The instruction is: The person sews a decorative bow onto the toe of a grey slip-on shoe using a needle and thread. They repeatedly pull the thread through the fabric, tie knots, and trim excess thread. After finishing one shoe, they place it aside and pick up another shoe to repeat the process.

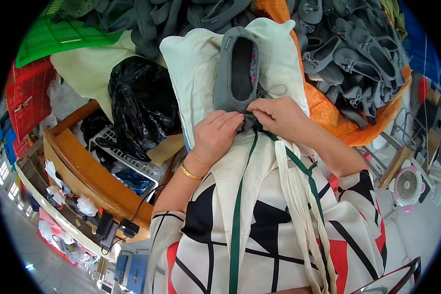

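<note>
A grey fabric slipper [225, 73] lies with its heel away from me, its dark insole and patterned lining showing. My left hand [216, 134] is closed on the toe end, where gathered grey cloth shows between both hands. From the other side my right hand [278, 116] pinches what looks like a thin sewing needle, close to the slipper's front edge. A loop of dark thread [285, 89] rises beside my right fingers. Under the slipper is a white cloth-covered cushion [193, 61]. My fingertips partly hide the toe.
Grey slippers with bows [357, 63] fill an orange sack [335, 122] at right; more grey slippers [157, 22] are piled at the far side. On the left are a black plastic bag [142, 103], a wooden chair [98, 171] and a green basket [66, 36]. A small fan [407, 186] stands right.
</note>
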Available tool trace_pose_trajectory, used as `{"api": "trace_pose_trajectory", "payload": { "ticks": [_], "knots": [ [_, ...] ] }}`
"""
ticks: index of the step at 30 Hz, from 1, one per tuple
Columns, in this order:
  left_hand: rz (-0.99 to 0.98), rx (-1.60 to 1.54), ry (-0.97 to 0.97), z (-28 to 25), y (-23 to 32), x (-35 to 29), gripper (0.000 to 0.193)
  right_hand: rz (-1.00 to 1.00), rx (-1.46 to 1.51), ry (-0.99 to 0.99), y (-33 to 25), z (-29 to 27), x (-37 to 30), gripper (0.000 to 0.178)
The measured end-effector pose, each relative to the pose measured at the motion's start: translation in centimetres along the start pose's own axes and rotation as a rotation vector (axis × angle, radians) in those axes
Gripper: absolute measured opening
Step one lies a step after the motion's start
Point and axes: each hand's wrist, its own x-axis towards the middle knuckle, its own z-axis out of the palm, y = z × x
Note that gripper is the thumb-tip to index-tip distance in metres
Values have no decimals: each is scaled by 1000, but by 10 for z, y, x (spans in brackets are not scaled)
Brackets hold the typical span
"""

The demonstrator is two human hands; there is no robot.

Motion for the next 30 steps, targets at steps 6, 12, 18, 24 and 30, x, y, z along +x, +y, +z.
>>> {"api": "trace_pose_trajectory", "payload": {
  "ticks": [6,12,18,24,30],
  "knots": [
    [37,21,12,0,1,1,27,-14,-62,-44,-2,-4,3,18],
    [36,18,18,1,1,2,27,-6,-63,-62,-3,-5,4,18],
    [23,3,-2,1,2,0,38,-10,-72,-81,-4,-6,5,19],
    [42,38,24,3,3,1,24,31,-114,-154,-12,-10,11,19],
    [36,42,18,5,1,-1,23,57,-48,-148,-7,-3,16,19]
  ]
}}
